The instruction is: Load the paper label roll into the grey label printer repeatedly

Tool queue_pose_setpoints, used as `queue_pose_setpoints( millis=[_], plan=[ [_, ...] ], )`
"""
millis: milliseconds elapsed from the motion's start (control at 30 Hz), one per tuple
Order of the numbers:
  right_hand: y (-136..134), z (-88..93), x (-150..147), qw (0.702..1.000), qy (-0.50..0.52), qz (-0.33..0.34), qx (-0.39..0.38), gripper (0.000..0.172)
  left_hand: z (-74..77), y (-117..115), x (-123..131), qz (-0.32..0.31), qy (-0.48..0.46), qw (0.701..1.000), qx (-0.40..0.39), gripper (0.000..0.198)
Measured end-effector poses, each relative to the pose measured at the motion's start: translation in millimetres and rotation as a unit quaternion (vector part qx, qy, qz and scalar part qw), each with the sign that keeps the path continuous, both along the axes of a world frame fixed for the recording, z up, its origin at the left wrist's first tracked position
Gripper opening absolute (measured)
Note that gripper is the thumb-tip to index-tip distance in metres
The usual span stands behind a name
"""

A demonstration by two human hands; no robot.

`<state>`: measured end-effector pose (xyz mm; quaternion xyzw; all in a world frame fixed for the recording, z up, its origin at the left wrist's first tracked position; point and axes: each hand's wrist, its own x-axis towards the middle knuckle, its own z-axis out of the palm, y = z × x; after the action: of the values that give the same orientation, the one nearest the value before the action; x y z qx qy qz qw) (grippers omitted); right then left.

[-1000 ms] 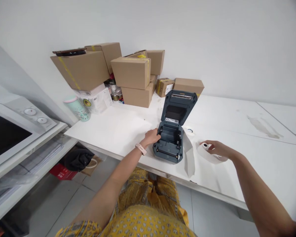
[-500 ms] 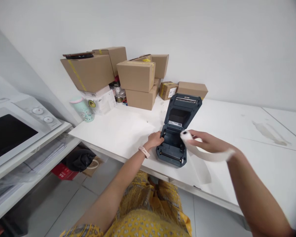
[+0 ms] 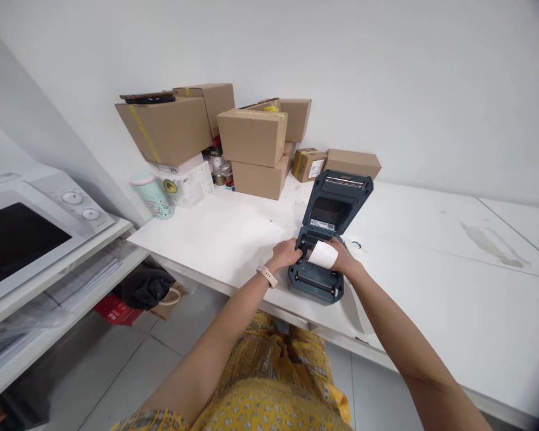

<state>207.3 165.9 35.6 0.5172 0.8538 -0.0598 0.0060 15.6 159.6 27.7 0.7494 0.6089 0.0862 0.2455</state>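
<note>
A dark blue-grey label printer stands near the table's front edge, its lid raised and tilted back. My left hand, with a pink wristband, is closed on the printer's left side wall, fingertips over the rim. In my right hand is a white paper roll, gripped at its right end and lying across the printer's inner bay. The right fingers are partly hidden behind the roll. A loose paper strip hangs down beside the printer, under my right forearm.
Cardboard boxes are stacked at the back left, with smaller ones behind the printer. A mint tumbler stands by a white box. Left of the table is a white microwave. A small white ring-shaped item lies right of the printer.
My right hand has moved left, bringing the paper roll from the printer's right side into its bay. The roll has turned crosswise. My left hand stays on the left wall.
</note>
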Motion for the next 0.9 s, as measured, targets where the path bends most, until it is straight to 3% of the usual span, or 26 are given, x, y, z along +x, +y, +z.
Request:
queue_pose_setpoints(
  millis=[167, 333, 467, 600, 733, 900],
  plan=[
    [-5.5, 8.8, 0.2, 1.0, 0.002, -0.002, -0.015, 0.027, 2.3, -0.6, 0.4, 0.001, 0.002, 1.0, -0.007, 0.037],
    [-46.4, 20.4, -7.5, 0.996, 0.084, 0.028, 0.022, 0.041, 3.0, -2.3, 0.5, 0.004, 0.006, 1.0, -0.007, 0.035],
    [-93.5, 4.6, -16.0, 0.976, 0.209, 0.026, 0.06, 0.038, 1.3, -2.2, 0.3, 0.007, -0.001, 1.0, -0.001, 0.036],
    [-126.9, -20.5, -24.1, 0.962, 0.245, -0.014, 0.12, 0.036, -1.7, -2.8, 1.1, 0.014, -0.009, 1.0, -0.005, 0.036],
    [-137.6, -30.5, -28.7, 0.956, 0.253, -0.033, 0.145, 0.036, -5.8, -5.6, 3.4, 0.027, -0.01, 1.0, 0.007, 0.039],
    [-139.0, -26.7, -29.0, 0.959, 0.243, -0.04, 0.143, 0.036, -5.3, -8.3, 6.3, 0.033, -0.004, 0.999, 0.011, 0.039]
  ],
)
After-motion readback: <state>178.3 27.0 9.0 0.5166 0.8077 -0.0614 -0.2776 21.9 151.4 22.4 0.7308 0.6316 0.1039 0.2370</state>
